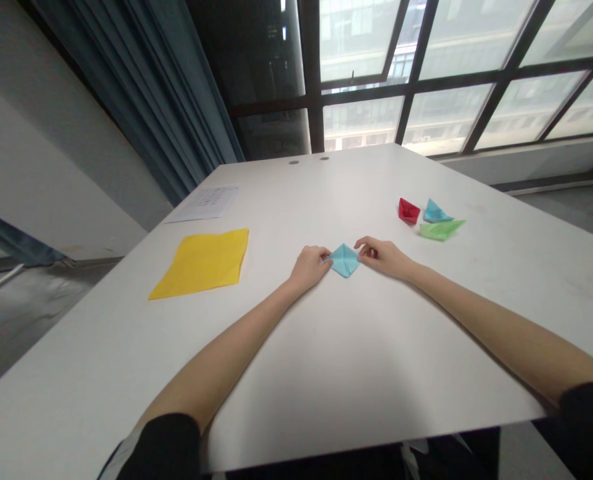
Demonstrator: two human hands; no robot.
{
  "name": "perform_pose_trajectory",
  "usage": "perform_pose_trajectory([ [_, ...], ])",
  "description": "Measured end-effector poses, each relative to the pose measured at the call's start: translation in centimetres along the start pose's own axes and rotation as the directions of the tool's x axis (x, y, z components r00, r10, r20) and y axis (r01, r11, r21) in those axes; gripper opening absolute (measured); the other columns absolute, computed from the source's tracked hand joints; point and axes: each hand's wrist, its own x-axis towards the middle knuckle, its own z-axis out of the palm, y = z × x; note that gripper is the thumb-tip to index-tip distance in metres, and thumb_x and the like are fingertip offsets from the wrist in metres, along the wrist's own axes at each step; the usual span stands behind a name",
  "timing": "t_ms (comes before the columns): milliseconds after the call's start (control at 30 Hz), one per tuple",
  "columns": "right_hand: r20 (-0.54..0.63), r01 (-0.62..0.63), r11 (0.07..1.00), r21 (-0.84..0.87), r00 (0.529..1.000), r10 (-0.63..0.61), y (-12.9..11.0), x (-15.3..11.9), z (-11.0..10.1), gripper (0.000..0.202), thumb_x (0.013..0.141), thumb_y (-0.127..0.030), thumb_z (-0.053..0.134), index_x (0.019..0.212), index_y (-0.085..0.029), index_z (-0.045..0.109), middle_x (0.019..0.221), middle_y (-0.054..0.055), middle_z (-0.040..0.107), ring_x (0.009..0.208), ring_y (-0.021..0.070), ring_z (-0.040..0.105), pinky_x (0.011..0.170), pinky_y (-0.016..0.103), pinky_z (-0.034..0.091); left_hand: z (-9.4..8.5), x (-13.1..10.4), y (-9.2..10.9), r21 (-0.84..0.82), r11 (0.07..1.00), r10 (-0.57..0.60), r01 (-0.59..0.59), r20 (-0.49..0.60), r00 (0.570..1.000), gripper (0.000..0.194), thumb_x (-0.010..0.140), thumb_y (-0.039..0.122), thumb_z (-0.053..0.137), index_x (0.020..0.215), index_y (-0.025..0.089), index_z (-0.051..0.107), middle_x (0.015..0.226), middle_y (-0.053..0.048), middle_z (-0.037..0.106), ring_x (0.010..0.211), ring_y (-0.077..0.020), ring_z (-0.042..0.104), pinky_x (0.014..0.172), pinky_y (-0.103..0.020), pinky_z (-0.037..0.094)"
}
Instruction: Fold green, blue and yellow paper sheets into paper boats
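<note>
A small light-blue folded paper (345, 261) lies between my two hands in a diamond shape, with crease lines meeting near its middle. My left hand (311, 267) pinches its left corner, thumb on top and fingers curled behind. At the right corner, my right hand (382, 258) holds the paper's edge with the thumb and curled fingers, while its index finger arches a little above. The undersides of the paper and some fingertips are hidden.
To the right are a red folded paper piece (408, 211), a blue one (436, 212) and a green one (441, 230). On the left lie a yellow sheet (204, 263) and a printed white page (204, 203). The white table (306, 373) reaches toward the windows.
</note>
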Motion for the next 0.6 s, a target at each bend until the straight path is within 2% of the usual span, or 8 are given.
perform_pose_trajectory([
  [67,0.001,-0.019,1.000,0.005,1.000,0.019,0.08,0.00,0.01,0.027,0.076,-0.025,0.051,0.102,-0.019,0.055,0.074,0.000,0.063,0.055,0.0096,0.049,0.057,0.023,0.041,-0.01,0.00,0.00,-0.009,1.000,0.013,-0.013,-0.007,1.000,0.017,0.073,0.020,0.055,0.086,0.016,0.065,0.077,-0.003,0.063,0.075,-0.0160,0.053,0.075,-0.029,0.040],
  [133,0.005,-0.016,1.000,-0.015,1.000,0.016,0.10,-0.02,0.04,0.020,0.077,-0.026,0.051,0.093,-0.019,0.058,0.071,0.000,0.062,0.055,0.0096,0.049,0.057,0.023,0.040,-0.02,-0.04,-0.01,-0.023,0.999,0.045,-0.046,-0.021,0.999,0.016,0.072,0.018,0.055,0.085,0.016,0.064,0.077,-0.003,0.062,0.077,-0.0159,0.053,0.076,-0.029,0.040],
  [267,-0.003,0.051,0.998,-0.042,0.999,-0.051,-0.06,-0.04,0.16,0.015,0.077,-0.023,0.048,0.082,-0.018,0.061,0.068,0.001,0.058,0.056,0.0099,0.049,0.057,0.022,0.041,0.01,-0.21,-0.05,-0.060,0.989,0.132,-0.134,-0.027,0.991,0.015,0.073,0.011,0.050,0.081,0.016,0.062,0.079,-0.003,0.058,0.073,-0.0132,0.052,0.071,-0.025,0.041],
  [433,-0.033,0.127,0.990,-0.055,0.991,-0.129,-0.44,-0.15,0.12,0.016,0.075,-0.017,0.047,0.081,-0.018,0.062,0.074,0.004,0.059,0.059,0.0109,0.052,0.060,0.024,0.043,-0.02,-0.36,-0.15,-0.078,0.976,0.202,-0.202,-0.010,0.979,0.021,0.074,0.007,0.046,0.084,0.016,0.062,0.084,-0.003,0.058,0.072,-0.0113,0.053,0.071,-0.024,0.043],
  [600,0.029,0.156,0.987,-0.042,0.988,-0.155,-0.73,-0.50,-0.42,0.019,0.071,-0.018,0.051,0.085,-0.018,0.063,0.079,0.004,0.061,0.065,0.0127,0.056,0.063,0.025,0.045,-0.45,-0.63,-0.35,-0.105,0.966,0.241,-0.237,0.028,0.970,0.023,0.072,0.009,0.050,0.089,0.016,0.064,0.086,-0.004,0.059,0.070,-0.0103,0.054,0.070,-0.023,0.044],
])
